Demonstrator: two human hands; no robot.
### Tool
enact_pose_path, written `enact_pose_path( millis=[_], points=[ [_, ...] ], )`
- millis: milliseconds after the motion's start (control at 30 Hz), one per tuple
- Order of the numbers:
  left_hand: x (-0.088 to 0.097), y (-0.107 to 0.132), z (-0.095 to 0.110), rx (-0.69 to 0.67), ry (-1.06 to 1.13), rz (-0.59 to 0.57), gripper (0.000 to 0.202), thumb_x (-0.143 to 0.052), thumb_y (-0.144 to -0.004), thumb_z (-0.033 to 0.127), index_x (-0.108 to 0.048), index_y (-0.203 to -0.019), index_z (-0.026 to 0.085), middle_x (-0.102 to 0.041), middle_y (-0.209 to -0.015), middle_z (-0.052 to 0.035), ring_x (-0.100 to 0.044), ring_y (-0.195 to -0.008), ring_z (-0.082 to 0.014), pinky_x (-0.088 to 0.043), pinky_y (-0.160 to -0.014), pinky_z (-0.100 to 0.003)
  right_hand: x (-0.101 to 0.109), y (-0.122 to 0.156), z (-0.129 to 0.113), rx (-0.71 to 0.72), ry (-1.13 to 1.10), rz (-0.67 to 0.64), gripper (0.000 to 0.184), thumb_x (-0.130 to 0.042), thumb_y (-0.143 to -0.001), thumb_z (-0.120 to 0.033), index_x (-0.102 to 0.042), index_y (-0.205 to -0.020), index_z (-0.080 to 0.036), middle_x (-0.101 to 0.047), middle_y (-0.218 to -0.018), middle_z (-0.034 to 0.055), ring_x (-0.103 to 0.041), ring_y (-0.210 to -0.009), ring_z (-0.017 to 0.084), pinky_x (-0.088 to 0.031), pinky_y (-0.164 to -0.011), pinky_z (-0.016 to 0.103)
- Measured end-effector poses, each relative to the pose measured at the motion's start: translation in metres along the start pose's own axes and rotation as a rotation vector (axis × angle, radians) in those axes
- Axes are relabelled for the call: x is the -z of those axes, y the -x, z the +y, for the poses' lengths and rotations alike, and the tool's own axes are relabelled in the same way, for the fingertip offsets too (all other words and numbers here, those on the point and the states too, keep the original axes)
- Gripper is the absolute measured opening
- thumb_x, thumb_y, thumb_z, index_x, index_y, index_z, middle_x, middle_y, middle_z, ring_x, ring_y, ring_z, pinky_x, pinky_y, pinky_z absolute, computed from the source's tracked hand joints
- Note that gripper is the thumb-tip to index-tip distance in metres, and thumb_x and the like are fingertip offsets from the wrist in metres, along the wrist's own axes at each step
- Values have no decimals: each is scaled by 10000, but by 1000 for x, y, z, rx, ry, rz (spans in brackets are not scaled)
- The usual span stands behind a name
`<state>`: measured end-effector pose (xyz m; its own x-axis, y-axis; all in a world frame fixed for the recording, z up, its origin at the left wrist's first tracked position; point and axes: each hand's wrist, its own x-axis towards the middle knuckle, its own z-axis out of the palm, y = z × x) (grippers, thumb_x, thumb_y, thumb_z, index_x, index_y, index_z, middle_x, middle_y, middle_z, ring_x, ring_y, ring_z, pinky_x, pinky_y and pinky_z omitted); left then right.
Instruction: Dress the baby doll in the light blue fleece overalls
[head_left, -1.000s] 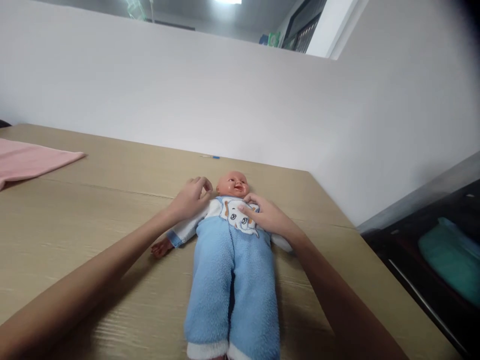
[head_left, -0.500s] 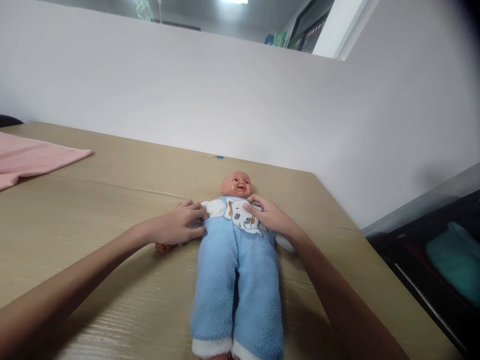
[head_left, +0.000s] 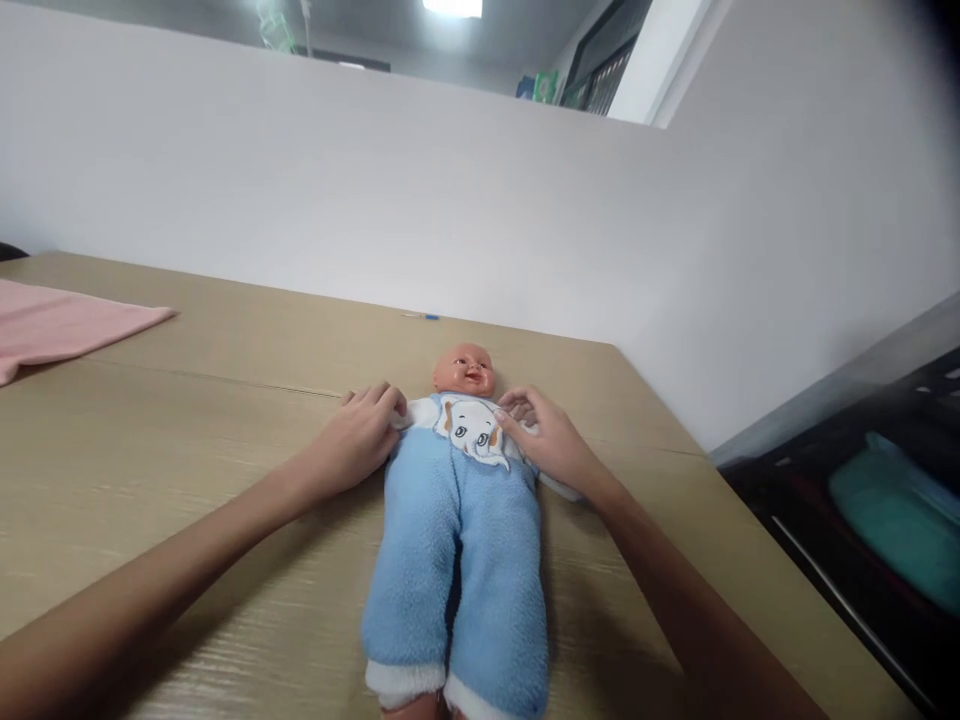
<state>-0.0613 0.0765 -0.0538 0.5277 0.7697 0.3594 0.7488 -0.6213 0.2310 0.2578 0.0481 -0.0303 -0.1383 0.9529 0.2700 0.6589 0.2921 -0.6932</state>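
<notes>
A baby doll (head_left: 457,520) in a fluffy blue suit lies face up on the table, its head away from me. A white animal face with orange ears decorates the bib (head_left: 472,432). My left hand (head_left: 364,435) curls its fingers over the white sleeve at the doll's shoulder on the left; the doll's hand on that side is hidden. At the opposite shoulder, my right hand (head_left: 559,445) is bent over the sleeve and the bib's edge. Its thumb and fingers are apart, with white cloth showing between them.
The wooden table (head_left: 225,450) meets a white wall (head_left: 375,190). A pink cloth (head_left: 67,320) lies at the left, and a thin blue-ended object (head_left: 429,317) near the wall. Beyond the table's right edge is a dark space with a teal item (head_left: 892,520).
My left hand has closed further round the sleeve, and the doll's hand below it is out of sight. My right hand has lifted slightly off the bib toward the shoulder. The view has shifted a little.
</notes>
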Motion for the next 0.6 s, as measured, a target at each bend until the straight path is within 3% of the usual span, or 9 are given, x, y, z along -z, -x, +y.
enact_pose_path(
  millis=[167,333,500,600],
  points=[
    [13,-17,41,-139,221,98,191,-485,-1052,241,-527,-1237,219,-652,-1287,-105,-591,-1178,-297,-467,-1032,-456,38,63,37,58,214,40,424,-704,-969,-504,-621,-1292,-243,-684,-1303,129,-632,-1241,336,-480,-1116,518],
    [-8,-59,87,-307,103,-2,336,-531,-1079,408,-590,-1285,148,-656,-1326,-188,-553,-1269,-385,-442,-1091,-532,59,116,80,-44,180,-7,587,-764,-909,-485,-564,-1409,-252,-645,-1409,171,-652,-1276,361,-568,-1061,533],
    [-41,-102,103,-393,23,-137,289,-693,-1013,402,-680,-1112,131,-728,-1158,-197,-619,-1116,-382,-467,-926,-478,60,128,94,-80,99,83,448,-760,-915,-434,-631,-1301,-249,-746,-1254,146,-732,-1140,340,-582,-1042,552],
    [-50,-109,102,-428,63,-118,266,-611,-1072,423,-654,-1109,164,-739,-1126,-150,-641,-1056,-325,-456,-893,-424,58,122,90,-121,-10,131,452,-823,-859,-445,-667,-1235,-248,-774,-1173,124,-756,-1063,329,-604,-1005,532]
  ],
)
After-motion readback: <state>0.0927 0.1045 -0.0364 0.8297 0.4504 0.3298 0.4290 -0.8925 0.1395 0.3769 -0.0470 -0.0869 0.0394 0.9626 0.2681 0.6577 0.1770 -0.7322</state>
